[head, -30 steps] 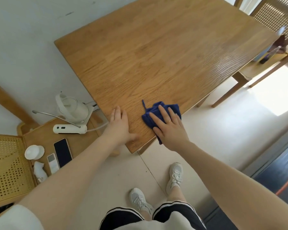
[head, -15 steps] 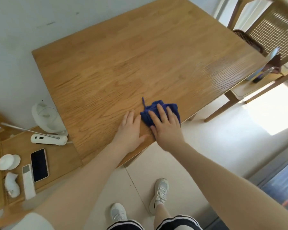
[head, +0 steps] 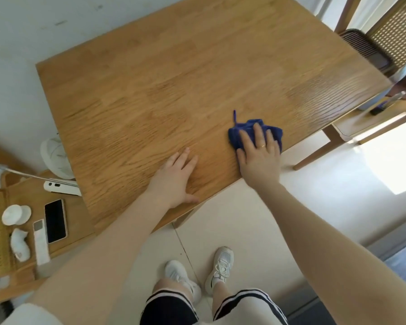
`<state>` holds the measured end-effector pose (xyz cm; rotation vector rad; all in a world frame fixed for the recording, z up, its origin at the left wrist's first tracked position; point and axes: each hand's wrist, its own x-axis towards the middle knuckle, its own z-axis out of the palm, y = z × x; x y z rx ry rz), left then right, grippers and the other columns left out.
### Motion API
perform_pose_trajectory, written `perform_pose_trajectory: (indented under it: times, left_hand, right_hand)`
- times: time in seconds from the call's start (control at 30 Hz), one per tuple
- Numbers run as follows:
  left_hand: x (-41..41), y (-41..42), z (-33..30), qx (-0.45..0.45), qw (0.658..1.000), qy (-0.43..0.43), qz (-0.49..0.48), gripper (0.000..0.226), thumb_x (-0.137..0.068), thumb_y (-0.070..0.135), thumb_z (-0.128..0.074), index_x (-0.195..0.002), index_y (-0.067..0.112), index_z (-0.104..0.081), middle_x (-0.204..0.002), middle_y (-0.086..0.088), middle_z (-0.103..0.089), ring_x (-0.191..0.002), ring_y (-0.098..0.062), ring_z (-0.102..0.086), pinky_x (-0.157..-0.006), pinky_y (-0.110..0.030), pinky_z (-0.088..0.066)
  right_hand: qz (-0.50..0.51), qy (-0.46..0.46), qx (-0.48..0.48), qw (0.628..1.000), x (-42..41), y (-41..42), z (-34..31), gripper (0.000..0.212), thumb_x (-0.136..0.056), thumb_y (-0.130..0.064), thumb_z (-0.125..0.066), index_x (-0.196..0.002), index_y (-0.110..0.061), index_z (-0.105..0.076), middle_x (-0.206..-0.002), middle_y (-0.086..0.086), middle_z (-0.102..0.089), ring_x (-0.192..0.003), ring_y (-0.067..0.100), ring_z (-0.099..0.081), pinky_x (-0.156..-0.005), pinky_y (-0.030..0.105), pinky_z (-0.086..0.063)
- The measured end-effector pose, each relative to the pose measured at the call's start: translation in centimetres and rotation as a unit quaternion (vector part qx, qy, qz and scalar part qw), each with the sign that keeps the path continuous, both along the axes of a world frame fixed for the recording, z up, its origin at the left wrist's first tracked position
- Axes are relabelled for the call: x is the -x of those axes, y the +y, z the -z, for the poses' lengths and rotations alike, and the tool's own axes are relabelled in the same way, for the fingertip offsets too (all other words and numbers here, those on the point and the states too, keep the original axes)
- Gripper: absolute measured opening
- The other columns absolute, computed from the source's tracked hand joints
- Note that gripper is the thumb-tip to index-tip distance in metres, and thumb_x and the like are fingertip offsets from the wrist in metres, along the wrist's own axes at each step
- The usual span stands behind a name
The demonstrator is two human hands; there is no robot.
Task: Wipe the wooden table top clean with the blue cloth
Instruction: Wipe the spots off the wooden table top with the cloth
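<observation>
phone, remote on side chair.

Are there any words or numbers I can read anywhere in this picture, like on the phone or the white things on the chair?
No text can be read anywhere.
Black smartphone on the wooden chair seat: screen dark, nothing on it.
White slim remote control: any markings are too small and blurred to read.
White kettle by the table edge: no label visible.
Folded blue cloth under the right hand: no tag text visible.
Wooden table top: only wood grain.
</observation>
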<state>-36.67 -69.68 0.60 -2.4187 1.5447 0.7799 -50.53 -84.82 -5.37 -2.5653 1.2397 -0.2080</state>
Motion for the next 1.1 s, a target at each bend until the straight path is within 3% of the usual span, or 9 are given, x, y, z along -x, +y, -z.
perform_pose_trajectory:
  times: [0.07, 0.17, 0.27, 0.4, 0.5, 0.63, 0.73, 0.93, 1.1]
  left_hand:
    - [-0.1, -0.1, 0.0, -0.002, 1.0, -0.011, 0.011, 0.106, -0.073, 0.059, -0.064, -0.148, 0.026, 0.003, -0.157, 0.002, 0.013, -0.144, -0.023, 0.003, -0.115, -0.042, -0.017]
    - [-0.6, -0.4, -0.3, -0.011, 1.0, 0.005, 0.019, 0.1, -0.074, 0.064, -0.058, -0.149, 0.023, -0.004, -0.157, 0.0, 0.008, -0.143, -0.024, 0.0, -0.114, -0.042, -0.019]
    - [-1.1, -2.0, -0.8, 0.031, 0.999, 0.007, 0.013, 0.074, -0.083, 0.057, -0.051, -0.142, 0.019, -0.028, -0.154, -0.006, -0.01, -0.14, -0.026, -0.012, -0.111, -0.041, -0.024]
    - [-1.1, -6.7, -1.0, 0.053, 0.995, 0.019, 0.084, 0.053, -0.089, 0.048, -0.05, -0.129, 0.014, -0.042, -0.157, -0.007, 0.003, -0.144, -0.028, -0.003, -0.115, -0.046, -0.018]
    - [-1.0, -10.8, -1.5, 0.049, 0.989, 0.035, 0.133, 0.058, -0.09, 0.048, -0.049, -0.135, 0.014, -0.037, -0.157, -0.008, 0.01, -0.144, -0.028, 0.0, -0.115, -0.045, -0.012]
    - [-0.9, -15.1, -1.3, 0.052, 0.985, 0.044, 0.156, 0.082, -0.085, 0.051, -0.055, -0.147, 0.016, -0.015, -0.157, -0.007, 0.011, -0.145, -0.026, 0.001, -0.116, -0.041, -0.011]
    - [-1.0, -17.5, -0.5, 0.036, 0.981, 0.036, 0.185, 0.099, -0.079, 0.057, -0.06, -0.149, 0.018, -0.001, -0.156, -0.008, 0.016, -0.145, -0.024, 0.005, -0.117, -0.038, -0.008]
    - [-1.5, -19.4, 1.2, 0.016, 0.978, 0.047, 0.202, 0.115, -0.066, 0.061, -0.069, -0.148, 0.029, 0.006, -0.155, -0.006, 0.023, -0.144, -0.022, 0.011, -0.116, -0.038, -0.008]
    - [-1.0, -19.4, 1.1, 0.009, 0.98, 0.05, 0.193, 0.116, -0.067, 0.059, -0.07, -0.147, 0.03, 0.008, -0.153, -0.005, 0.026, -0.144, -0.021, 0.015, -0.116, -0.037, -0.006]
  right_hand:
    - [-0.077, -0.009, 0.015, 0.997, 0.6, 2.9, 0.1, 0.048, -0.088, -0.041, -0.035, -0.13, -0.023, -0.052, -0.144, 0.012, -0.042, -0.13, 0.041, -0.038, -0.104, 0.053, -0.031]
    - [-0.114, -0.024, -0.03, 0.993, 1.0, 2.4, -0.2, 0.049, -0.089, -0.043, -0.03, -0.131, -0.028, -0.05, -0.146, 0.007, -0.039, -0.134, 0.036, -0.034, -0.107, 0.05, -0.025]
    - [-0.028, -0.023, -0.032, 0.999, 0.9, -1.9, -0.1, 0.052, -0.089, -0.044, -0.026, -0.136, -0.032, -0.044, -0.151, 0.003, -0.031, -0.139, 0.032, -0.024, -0.111, 0.047, -0.018]
    - [0.117, 0.001, -0.028, 0.993, 1.7, -7.8, -0.6, 0.047, -0.095, -0.036, -0.031, -0.141, -0.029, -0.034, -0.155, 0.004, -0.021, -0.141, 0.033, -0.016, -0.114, 0.045, -0.011]
    - [0.153, 0.025, -0.04, 0.987, 1.7, -7.5, -0.8, 0.046, -0.098, -0.034, -0.03, -0.144, -0.027, -0.029, -0.156, 0.007, -0.016, -0.141, 0.036, -0.012, -0.115, 0.045, -0.01]
    - [0.106, 0.017, -0.026, 0.994, 1.9, -3.1, -0.5, 0.051, -0.092, -0.038, -0.025, -0.135, -0.022, -0.046, -0.147, 0.015, -0.036, -0.131, 0.046, -0.032, -0.108, 0.051, -0.026]
    - [0.075, 0.03, -0.028, 0.996, 2.4, -4.8, -0.6, 0.05, -0.091, -0.039, -0.027, -0.134, -0.024, -0.048, -0.145, 0.014, -0.039, -0.13, 0.044, -0.036, -0.107, 0.052, -0.028]
    - [0.231, 0.029, -0.047, 0.971, 3.0, -14.3, -1.0, 0.047, -0.097, -0.037, -0.032, -0.144, -0.033, -0.027, -0.156, 0.004, -0.014, -0.142, 0.034, -0.011, -0.115, 0.042, -0.007]
    - [0.22, 0.033, -0.032, 0.974, 3.0, -12.1, -0.3, 0.054, -0.092, -0.044, -0.028, -0.144, -0.03, -0.028, -0.156, 0.007, -0.014, -0.141, 0.036, -0.009, -0.115, 0.043, -0.005]
